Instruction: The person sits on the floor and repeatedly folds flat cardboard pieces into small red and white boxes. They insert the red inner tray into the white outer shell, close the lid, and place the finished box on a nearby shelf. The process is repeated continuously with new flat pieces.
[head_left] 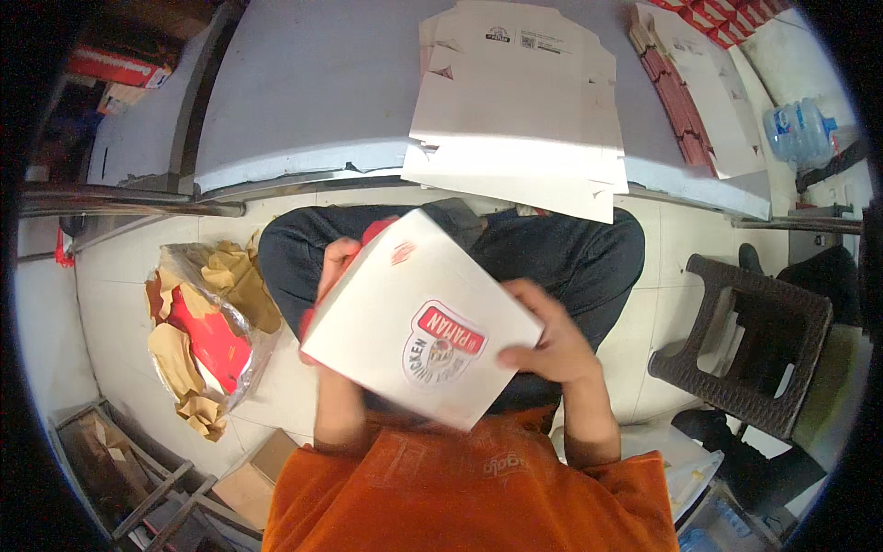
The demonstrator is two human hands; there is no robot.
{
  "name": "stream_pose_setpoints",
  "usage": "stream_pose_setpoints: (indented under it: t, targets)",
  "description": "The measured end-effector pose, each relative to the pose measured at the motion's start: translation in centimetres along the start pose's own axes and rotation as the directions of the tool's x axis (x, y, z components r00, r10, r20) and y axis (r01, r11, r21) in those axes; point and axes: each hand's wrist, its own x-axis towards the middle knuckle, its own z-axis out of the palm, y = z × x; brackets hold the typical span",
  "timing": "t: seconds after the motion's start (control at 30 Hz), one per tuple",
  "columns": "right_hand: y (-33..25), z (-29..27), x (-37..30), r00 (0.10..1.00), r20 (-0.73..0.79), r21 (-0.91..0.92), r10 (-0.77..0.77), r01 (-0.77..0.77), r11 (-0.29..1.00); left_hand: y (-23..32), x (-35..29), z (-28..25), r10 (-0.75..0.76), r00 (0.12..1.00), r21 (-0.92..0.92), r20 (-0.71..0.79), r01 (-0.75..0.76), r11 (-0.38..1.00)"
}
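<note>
A white cardboard food box with a round printed emblem and red side parts is tilted above my lap. My left hand closes around its left side, fingers at the red edge and the rest partly behind the box. At the opposite side, my right hand grips the edge with the thumb on the white face. Slight blur shows on both hands. Beyond the box, flat white box blanks lie stacked on the grey table, their near edge overhanging it.
More box blanks lie at the table's right end, near a water bottle. A dark plastic stool stands on the right. Torn brown paper and red pieces in a clear bag sit on the left floor, near an open carton.
</note>
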Motion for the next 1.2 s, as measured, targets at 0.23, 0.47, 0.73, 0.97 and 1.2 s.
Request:
stream_pose_setpoints:
  t: [0.23,0.47,0.73,0.97,1.2]
  targets:
    - [1.3,-0.7,1.2,0.801,-0.395,-0.322,-0.45,0.338,0.884,-3.6,-2.3,-1.3,0.154,0.898,0.809,-0.411,0.282,0.516]
    - [-1.2,0.7,1.4,0.799,-0.373,-0.425,-0.472,0.305,0.852,-2.3,-1.8,-3.8,0.131,0.854,0.741,-0.504,0.349,0.573]
    - [-11.9,4.6,5.9,0.404,0.813,-0.476,-0.419,0.876,-0.078,4.2,0.2,-9.5,-0.955,0.269,0.301,-0.121,0.927,0.223]
    - [-21.0,9.2,18.1,0.737,0.673,-0.577,-0.067,0.579,0.576,5.0,-2.8,-14.1,-0.914,0.383,-0.256,-0.131,0.878,0.405]
    - [-39.6,-6.0,51.1,0.54,0.384,-0.892,-0.749,0.006,-0.453,6.9,0.1,-10.3,-0.706,0.693,-0.029,-0.149,0.71,0.703]
